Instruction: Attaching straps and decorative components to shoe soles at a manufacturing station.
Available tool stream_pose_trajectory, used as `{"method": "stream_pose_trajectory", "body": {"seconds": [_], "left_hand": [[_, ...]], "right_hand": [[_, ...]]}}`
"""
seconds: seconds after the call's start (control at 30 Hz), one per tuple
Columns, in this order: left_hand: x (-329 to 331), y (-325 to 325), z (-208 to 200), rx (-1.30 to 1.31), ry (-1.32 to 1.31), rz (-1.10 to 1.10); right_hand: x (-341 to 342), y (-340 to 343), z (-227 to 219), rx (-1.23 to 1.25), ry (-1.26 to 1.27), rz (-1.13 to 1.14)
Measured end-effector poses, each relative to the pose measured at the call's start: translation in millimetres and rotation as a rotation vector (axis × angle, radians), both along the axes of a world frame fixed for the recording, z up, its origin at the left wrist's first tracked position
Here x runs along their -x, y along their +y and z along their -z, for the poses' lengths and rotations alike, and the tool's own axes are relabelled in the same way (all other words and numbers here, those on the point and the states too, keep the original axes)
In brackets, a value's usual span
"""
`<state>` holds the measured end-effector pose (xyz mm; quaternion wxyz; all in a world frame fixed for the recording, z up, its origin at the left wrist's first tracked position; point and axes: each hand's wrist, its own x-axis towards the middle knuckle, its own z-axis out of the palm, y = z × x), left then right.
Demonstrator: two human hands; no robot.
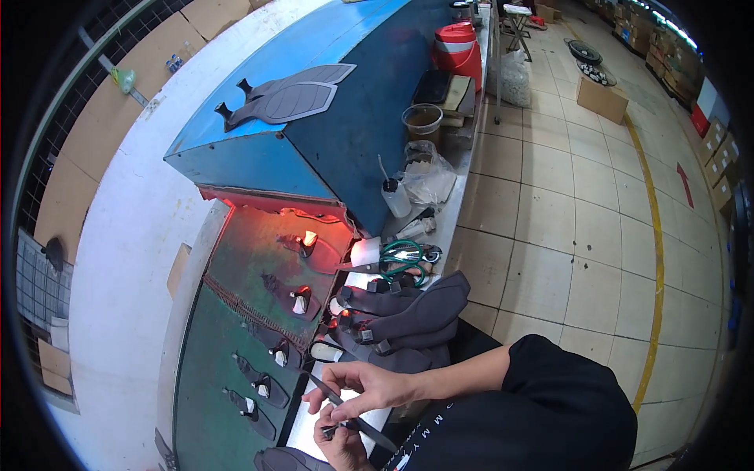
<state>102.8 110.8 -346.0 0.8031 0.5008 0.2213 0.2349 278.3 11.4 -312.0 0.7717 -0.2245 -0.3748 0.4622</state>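
Observation:
In front of my body both hands hold one thin dark shoe sole, seen nearly edge-on. My left hand is closed around its lower side, where a small dark heel-like piece with a shiny part shows between the fingers. From above, my right hand pinches the sole with thumb and fingers. Just beyond the hands lies a pile of dark grey soles with heels. To the left, on a green conveyor belt, several dark soles rest in rows, each with a white bit at its heel.
A blue machine hood stands over the belt's far end, glowing red beneath. Two grey soles lie on top. Along its right side are a squeeze bottle, a cup of brown liquid, green-handled tools and a red jug.

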Motion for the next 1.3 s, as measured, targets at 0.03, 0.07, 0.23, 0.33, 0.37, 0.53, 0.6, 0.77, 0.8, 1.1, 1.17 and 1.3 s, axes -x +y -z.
{"method": "stream_pose_trajectory", "body": {"seconds": [0.03, 0.07, 0.23, 0.33, 0.37, 0.53, 0.6, 0.77, 0.8, 1.1, 1.17, 1.3], "left_hand": [[-1, -2, 2, 0.0, 0.002, 0.004], [-2, -5, 4, 0.03, -0.011, 0.02], [-13, -5, 10, 0.079, -0.164, 0.001], [-23, -7, 0, 0.092, -0.183, 0.041], [-23, -4, -2, 0.072, -0.178, 0.065], [-28, 1, -5, 0.097, -0.18, -0.001], [-29, 7, -2, 0.283, -0.209, -0.015], [-13, 31, 9, 0.19, -0.225, -0.078], [-8, 32, 9, 0.143, -0.203, -0.163], [16, 48, 0, 0.235, -0.202, -0.161], [16, 45, 4, 0.224, -0.205, -0.155], [15, 32, 10, 0.198, -0.244, -0.135]], "right_hand": [[0, 0, 1, -0.031, 0.015, -0.013], [0, -2, 0, -0.032, 0.018, -0.009], [-10, -23, -20, -0.022, 0.15, 0.157], [-69, -59, -45, -0.144, 0.018, 0.433], [-96, -83, -56, 0.097, -0.255, 0.911], [-296, -214, -158, 0.058, 0.137, 1.151], [-396, -282, -183, 0.247, 0.165, 1.266], [-370, -299, -145, 0.482, -0.251, 1.372], [-338, -282, -126, 0.439, -0.239, 1.484], [-166, -177, -17, 0.371, -0.007, 0.982], [-147, -152, -18, 0.329, -0.038, 0.817], [-106, -104, -9, 0.369, -0.1, 0.48]]}}
